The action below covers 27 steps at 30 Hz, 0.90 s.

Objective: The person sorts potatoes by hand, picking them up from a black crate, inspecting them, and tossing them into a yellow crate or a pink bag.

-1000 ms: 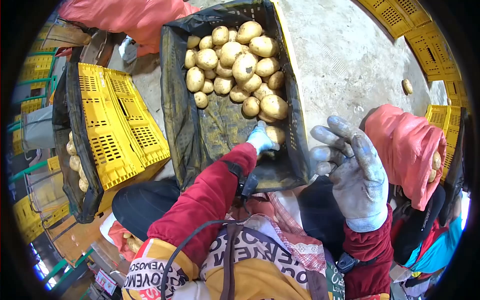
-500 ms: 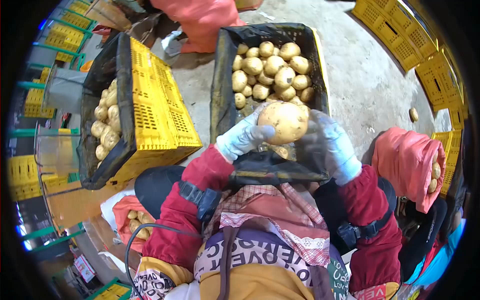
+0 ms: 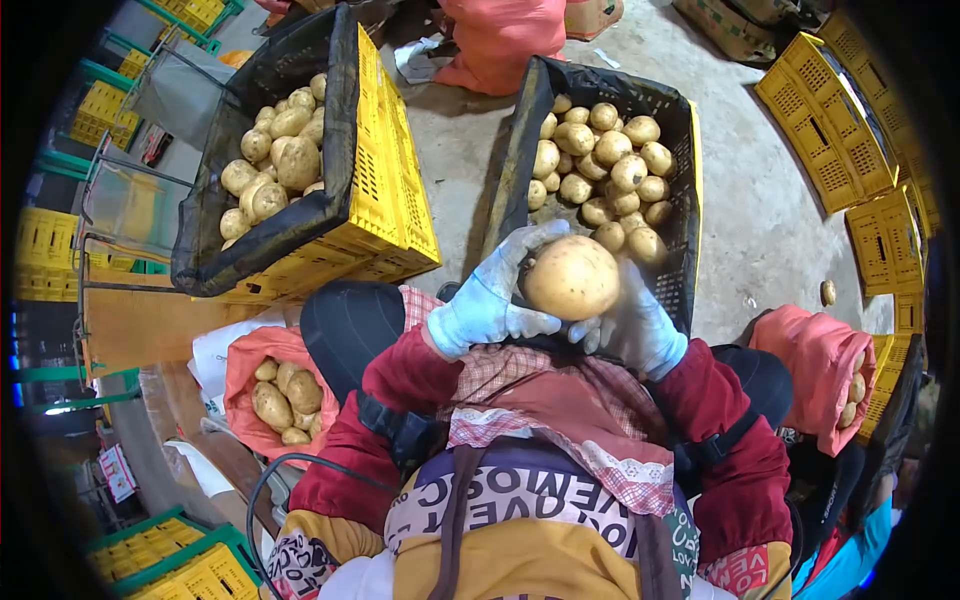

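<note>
- The left hand (image 3: 492, 298), gloved, has its grip closed around the potato (image 3: 572, 278), fingers at its far left side and thumb at its near left.
- The right hand (image 3: 645, 330), also gloved, is at the potato's right; it is blurred, so I cannot tell whether its grip is closed on the potato or only beside it.
- The potato is large and pale, with a few small dark specks, and shows above the near edge of the front crate (image 3: 686, 262).
- A black liner covers the inside of the front crate; a pile (image 3: 625, 175) of potatoes lies in it, toward its far edge and along its right side.
- To the left, the left crate (image 3: 388, 180), yellow and lined in black too, holds more potatoes (image 3: 296, 162).
- The left sack (image 3: 240, 375), red and open, stands near the person's left knee with potatoes in its mouth.
- The right sack (image 3: 800, 365), also red, shows potatoes at its right edge.
- On the floor (image 3: 735, 150), a stray potato (image 3: 828, 293) lies between the right sack and the yellow crates (image 3: 828, 130).
- The far sack (image 3: 510, 45) rests beyond the two lined crates.
</note>
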Each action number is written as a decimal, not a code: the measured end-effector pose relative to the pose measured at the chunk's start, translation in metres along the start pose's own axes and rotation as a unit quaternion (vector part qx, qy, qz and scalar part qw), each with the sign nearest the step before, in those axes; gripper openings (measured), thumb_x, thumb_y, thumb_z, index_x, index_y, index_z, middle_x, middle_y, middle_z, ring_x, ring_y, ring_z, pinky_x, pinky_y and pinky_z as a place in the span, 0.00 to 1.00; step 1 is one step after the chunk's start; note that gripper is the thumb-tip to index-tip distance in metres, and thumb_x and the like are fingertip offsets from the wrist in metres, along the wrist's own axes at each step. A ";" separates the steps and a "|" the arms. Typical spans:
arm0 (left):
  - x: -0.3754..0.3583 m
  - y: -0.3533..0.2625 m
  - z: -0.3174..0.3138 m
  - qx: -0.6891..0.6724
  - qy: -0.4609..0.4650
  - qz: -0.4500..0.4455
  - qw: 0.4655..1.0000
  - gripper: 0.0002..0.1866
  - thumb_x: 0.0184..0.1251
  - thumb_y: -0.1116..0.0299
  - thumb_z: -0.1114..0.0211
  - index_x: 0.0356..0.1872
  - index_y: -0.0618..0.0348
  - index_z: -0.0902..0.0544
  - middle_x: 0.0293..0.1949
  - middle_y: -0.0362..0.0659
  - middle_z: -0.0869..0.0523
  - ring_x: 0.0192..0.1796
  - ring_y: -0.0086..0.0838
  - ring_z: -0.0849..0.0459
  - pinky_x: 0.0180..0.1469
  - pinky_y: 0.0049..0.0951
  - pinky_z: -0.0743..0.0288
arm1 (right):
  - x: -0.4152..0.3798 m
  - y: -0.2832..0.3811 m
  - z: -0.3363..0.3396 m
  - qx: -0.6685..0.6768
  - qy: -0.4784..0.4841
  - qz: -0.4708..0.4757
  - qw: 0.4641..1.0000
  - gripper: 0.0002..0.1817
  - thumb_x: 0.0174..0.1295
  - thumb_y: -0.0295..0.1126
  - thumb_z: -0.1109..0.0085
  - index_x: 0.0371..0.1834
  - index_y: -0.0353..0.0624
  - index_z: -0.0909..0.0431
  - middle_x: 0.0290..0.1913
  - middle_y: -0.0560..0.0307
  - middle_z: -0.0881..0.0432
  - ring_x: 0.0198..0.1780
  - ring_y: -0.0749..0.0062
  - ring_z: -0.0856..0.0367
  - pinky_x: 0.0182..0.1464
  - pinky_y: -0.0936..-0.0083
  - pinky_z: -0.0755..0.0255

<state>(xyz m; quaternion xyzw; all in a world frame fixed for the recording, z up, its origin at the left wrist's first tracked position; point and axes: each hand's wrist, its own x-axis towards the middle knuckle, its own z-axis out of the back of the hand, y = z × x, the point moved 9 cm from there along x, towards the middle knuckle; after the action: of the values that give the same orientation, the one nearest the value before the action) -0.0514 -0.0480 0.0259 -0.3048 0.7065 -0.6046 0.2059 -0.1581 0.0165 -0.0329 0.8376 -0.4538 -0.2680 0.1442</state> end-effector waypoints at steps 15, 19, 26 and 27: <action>0.003 0.040 -0.011 -0.275 -0.053 0.116 0.953 0.49 0.45 0.78 0.26 0.70 0.54 0.45 0.63 0.44 0.32 0.62 0.31 0.27 0.61 0.31 0.28 | -0.017 0.058 -0.023 -0.393 -0.043 0.302 0.868 0.48 0.43 0.28 0.24 0.69 0.37 0.42 0.69 0.49 0.38 0.70 0.64 0.39 0.71 0.68 0.45; 0.001 0.042 -0.009 -0.272 -0.064 0.136 0.950 0.49 0.44 0.81 0.27 0.69 0.53 0.44 0.63 0.44 0.31 0.63 0.32 0.28 0.62 0.32 0.28 | -0.011 0.059 -0.015 -0.343 -0.031 0.280 0.896 0.48 0.44 0.25 0.25 0.69 0.35 0.43 0.70 0.49 0.39 0.70 0.66 0.40 0.71 0.69 0.45; -0.003 0.052 -0.007 -0.337 -0.090 0.171 0.921 0.49 0.44 0.80 0.27 0.69 0.53 0.44 0.62 0.44 0.30 0.62 0.33 0.26 0.63 0.34 0.30 | -0.010 0.060 -0.012 -0.283 -0.050 0.270 0.919 0.43 0.46 0.25 0.26 0.67 0.34 0.39 0.66 0.50 0.34 0.67 0.68 0.36 0.68 0.70 0.41; -0.003 0.049 -0.008 -0.356 -0.096 0.171 0.914 0.49 0.45 0.80 0.27 0.69 0.53 0.45 0.63 0.44 0.30 0.62 0.32 0.26 0.64 0.34 0.30 | -0.010 0.061 -0.011 -0.282 -0.050 0.271 0.919 0.43 0.46 0.25 0.26 0.67 0.34 0.39 0.66 0.50 0.34 0.67 0.68 0.36 0.68 0.70 0.41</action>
<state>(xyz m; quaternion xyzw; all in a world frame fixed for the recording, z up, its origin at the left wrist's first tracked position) -0.0636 -0.0364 -0.0210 -0.2894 0.8930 -0.2364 0.2508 -0.1975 -0.0085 0.0084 0.5927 -0.5754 -0.3776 0.4185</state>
